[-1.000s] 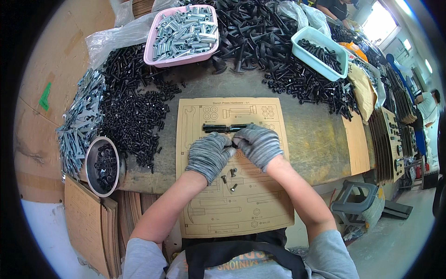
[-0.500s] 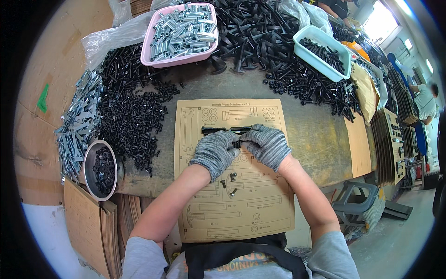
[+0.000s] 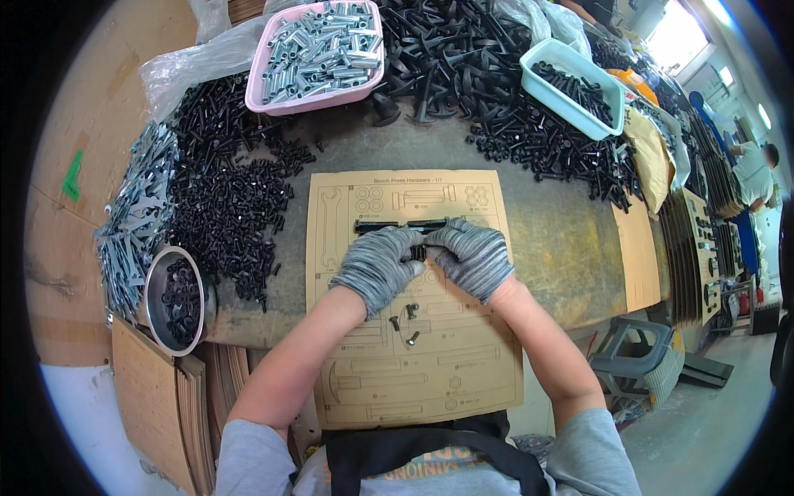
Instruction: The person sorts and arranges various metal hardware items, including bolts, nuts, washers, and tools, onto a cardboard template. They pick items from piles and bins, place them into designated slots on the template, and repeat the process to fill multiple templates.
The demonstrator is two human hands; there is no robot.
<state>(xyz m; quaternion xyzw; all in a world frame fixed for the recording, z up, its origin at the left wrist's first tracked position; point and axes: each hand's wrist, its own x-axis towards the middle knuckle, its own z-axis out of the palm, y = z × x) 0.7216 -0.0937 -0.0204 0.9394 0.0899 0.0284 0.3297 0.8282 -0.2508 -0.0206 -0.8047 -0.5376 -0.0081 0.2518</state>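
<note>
A brown cardboard sheet (image 3: 480,393) printed with outline drawings of hardware lies before me. Over its upper part, my left hand (image 3: 379,269) and my right hand (image 3: 471,260), both in grey striped knit gloves, meet with fingers closed. Short black bolts (image 3: 418,253) stick out between the fingertips of both hands; how many is hidden. Just beyond the fingers, a long black bolt (image 3: 376,225) and another long black bolt (image 3: 427,224) lie end to end across the sheet. Below the hands rest three loose short bolts (image 3: 412,311).
Black bolts (image 3: 219,198) and flat silver wrenches (image 3: 132,215) are heaped at left, beside a steel bowl (image 3: 201,318) of black parts. Behind stand a pink tub (image 3: 322,101) of silver tubes, black T-shaped pieces (image 3: 430,58) and a light-blue tub (image 3: 571,120) of bolts. A person (image 3: 754,174) is far right.
The whole view has shifted slightly. Both hands stay together at the same place on the sheet, with only small finger movement around the short bolts.
</note>
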